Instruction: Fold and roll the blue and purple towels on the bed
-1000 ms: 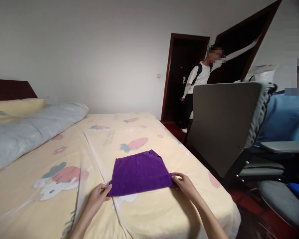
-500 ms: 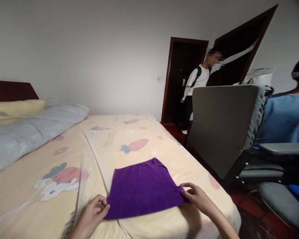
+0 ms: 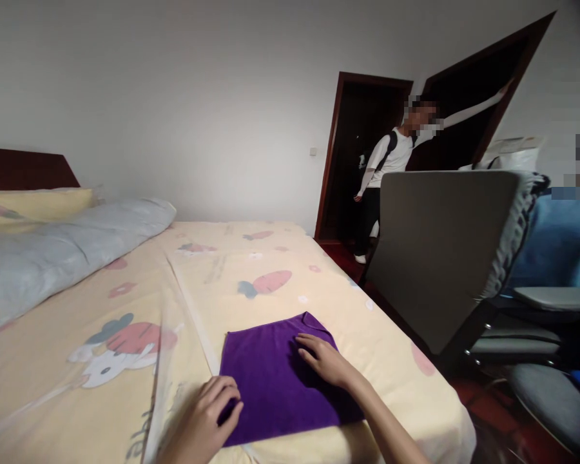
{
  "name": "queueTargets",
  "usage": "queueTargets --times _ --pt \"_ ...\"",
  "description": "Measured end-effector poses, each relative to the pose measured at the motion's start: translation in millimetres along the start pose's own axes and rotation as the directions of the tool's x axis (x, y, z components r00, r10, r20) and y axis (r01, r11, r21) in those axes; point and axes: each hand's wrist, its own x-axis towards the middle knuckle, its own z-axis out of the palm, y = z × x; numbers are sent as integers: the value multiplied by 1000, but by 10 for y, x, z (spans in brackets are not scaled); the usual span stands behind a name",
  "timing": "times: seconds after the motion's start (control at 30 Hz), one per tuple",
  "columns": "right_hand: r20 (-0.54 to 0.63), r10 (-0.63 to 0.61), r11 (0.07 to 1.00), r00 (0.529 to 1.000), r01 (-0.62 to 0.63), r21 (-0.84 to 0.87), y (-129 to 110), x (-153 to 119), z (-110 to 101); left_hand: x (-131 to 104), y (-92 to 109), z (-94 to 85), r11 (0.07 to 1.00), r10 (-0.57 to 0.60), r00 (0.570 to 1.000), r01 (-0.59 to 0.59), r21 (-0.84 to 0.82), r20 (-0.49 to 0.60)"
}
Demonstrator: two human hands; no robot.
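A purple cloth (image 3: 275,380) lies spread out near the front of the bed, its far right corner folded over a little. Over the cloth's left edge is my left hand (image 3: 210,409), fingers curved and thumb apart from them, with nothing visibly gripped. My right hand (image 3: 326,361) reaches across the right part of the cloth, palm down with fingers stretched toward the far side. It casts a shadow on the fabric, and whether its fingertips touch the cloth I cannot tell.
The bed (image 3: 212,258) has a carrot-print sheet. A grey rolled quilt (image 3: 77,245) and a yellow pillow (image 3: 38,203) lie at the left. Right of the bed stands a grey chair (image 3: 444,251), with a person in blue (image 3: 555,238) beyond. Another person (image 3: 391,158) stands by the doorway.
My right hand has let go of the cloth's near right corner and moved up and left over the cloth. My left hand has loosened from the left corner and shifted slightly right.
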Motion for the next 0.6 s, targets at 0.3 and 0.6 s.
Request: queueTargets --times 0.3,0.6 --pt "-279 235 960 931 -268 -86 787 393 -101 -77 -173 20 998 -45 976 52 -28 211" --pt "-2 92 991 996 -92 101 260 -478 -574 -157 -267 -129 997 -60 963 71 -33 264"
